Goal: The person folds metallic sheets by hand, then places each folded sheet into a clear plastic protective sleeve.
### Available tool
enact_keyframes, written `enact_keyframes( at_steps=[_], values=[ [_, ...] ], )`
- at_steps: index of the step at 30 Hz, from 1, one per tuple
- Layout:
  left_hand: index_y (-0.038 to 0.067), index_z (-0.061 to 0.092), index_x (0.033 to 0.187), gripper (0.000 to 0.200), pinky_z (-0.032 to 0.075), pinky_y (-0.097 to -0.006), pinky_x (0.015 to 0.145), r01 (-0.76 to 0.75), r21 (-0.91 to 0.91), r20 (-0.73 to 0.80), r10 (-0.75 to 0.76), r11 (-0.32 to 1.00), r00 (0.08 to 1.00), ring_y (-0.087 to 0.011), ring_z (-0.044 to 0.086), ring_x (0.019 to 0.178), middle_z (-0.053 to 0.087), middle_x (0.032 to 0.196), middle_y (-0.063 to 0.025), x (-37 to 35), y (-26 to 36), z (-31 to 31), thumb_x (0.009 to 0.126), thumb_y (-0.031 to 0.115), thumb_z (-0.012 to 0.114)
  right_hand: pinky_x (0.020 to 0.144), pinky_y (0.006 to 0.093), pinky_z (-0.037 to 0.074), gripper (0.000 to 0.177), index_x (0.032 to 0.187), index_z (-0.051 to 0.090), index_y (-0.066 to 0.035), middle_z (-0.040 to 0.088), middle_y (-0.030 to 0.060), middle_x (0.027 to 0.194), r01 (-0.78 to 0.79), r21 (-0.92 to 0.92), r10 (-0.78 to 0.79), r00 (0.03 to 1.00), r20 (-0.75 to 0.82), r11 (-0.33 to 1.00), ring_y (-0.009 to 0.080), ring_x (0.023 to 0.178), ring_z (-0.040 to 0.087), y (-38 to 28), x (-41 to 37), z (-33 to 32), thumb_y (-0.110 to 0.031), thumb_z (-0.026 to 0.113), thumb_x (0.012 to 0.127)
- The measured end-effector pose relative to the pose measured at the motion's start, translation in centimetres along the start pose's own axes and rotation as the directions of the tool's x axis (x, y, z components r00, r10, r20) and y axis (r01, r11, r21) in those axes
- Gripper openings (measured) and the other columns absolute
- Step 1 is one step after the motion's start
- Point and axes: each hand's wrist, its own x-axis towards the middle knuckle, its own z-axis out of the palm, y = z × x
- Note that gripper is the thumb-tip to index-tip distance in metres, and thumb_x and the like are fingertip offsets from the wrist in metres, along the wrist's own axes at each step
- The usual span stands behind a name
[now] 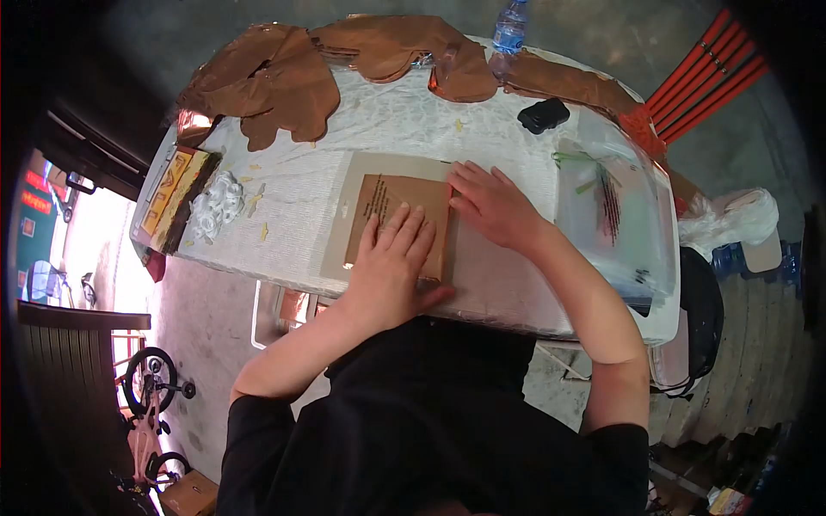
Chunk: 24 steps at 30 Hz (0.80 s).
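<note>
A black shirt [422,421] is filling the nearest view, while at the table [301,185] a brown panel [423,189] is lying on a greyish board [340,241]. The left hand [394,267] is pressing open and flat over the panel, probably to stop it shifting; the right hand [497,206] is curving at its right edge, perhaps steadying it (pinching: cannot tell). Outward, plastic sheets [637,232] and a white pile [218,205] are lying either side, presumably for easy reach.
</note>
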Motion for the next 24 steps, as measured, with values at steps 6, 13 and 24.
enact_keyframes(
  at_steps=[6,13,24],
  values=[
    [0.012,0.045,0.134,0.073,0.014,-0.0519,0.112,-0.04,-0.091,0.098,0.049,0.995,0.994,-0.0333,0.025,0.138,0.038,0.143,-0.0154,-0.2,-4.8,-2.9,0.07,0.031,0.075,0.091,0.0435,0.038,0.026,0.1,0.06,-0.003,0.059,0.0111,0.11,-0.025,-0.197,0.028,1.0,0.014,0.98,0.028,0.109,0.051,-2.3,-2.7,-1.0,-0.025,0.059,0.085],
    [0.007,0.056,0.121,0.051,0.03,-0.0455,0.104,-0.066,-0.232,0.026,0.074,0.97,0.997,-0.029,0.044,0.123,0.051,0.13,-0.0123,-1.2,-5.5,-2.3,0.071,0.011,0.066,0.074,0.0411,0.046,0.016,0.09,0.062,-0.007,0.063,0.0076,0.088,0.126,-0.074,-0.133,0.986,-0.101,0.989,0.0284,0.081,0.06,-1.2,-2.6,-1.6,-0.018,0.065,0.079],
    [0.0,0.054,0.12,0.058,0.036,-0.0415,0.098,-0.205,-0.111,-0.069,0.198,0.972,0.978,-0.0279,0.046,0.117,0.052,0.126,-0.0125,-1.7,-0.6,0.6,0.069,0.023,0.071,0.054,0.0359,0.051,0.009,0.07,0.054,-0.008,0.055,0.0074,0.074,0.33,-0.328,-0.324,0.943,0.077,0.885,0.025,0.066,0.062,-3.0,0.1,1.3,-0.011,0.062,0.072]
  ],
)
